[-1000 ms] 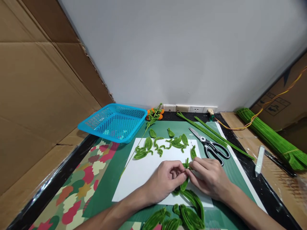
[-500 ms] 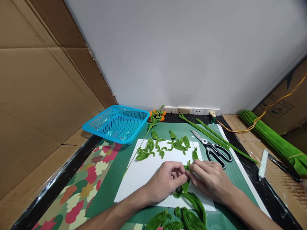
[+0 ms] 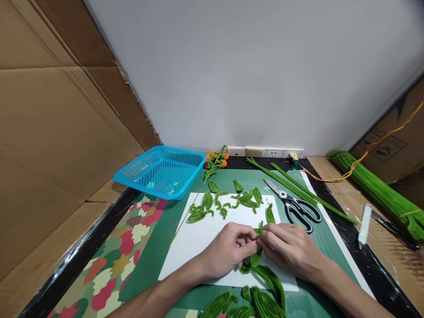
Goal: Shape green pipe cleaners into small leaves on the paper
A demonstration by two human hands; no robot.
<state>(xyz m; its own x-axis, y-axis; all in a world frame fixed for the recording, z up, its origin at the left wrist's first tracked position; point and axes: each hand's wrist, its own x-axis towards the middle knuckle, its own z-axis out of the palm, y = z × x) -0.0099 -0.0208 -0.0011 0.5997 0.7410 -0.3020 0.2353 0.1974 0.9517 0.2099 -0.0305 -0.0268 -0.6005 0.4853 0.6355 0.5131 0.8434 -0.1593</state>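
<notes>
My left hand and my right hand meet over a white sheet of paper. Both are closed, pinching a green pipe cleaner piece between their fingertips; part of it is hidden by the fingers. A short green end sticks up between the hands. Just below lie large green pipe cleaner leaves. Beyond my hands, several small green pipe cleaner leaves are scattered on the paper, and one single leaf lies near my right hand.
Scissors lie right of the paper, beside long green pipe cleaners. A blue basket stands at the back left, next to an orange flower stem. At the right are a pipe cleaner bundle, a white-handled tool and a cable.
My right-hand fingers have shifted slightly at the pinch. The left hand stays almost in place, and the things on the table lie as before.
</notes>
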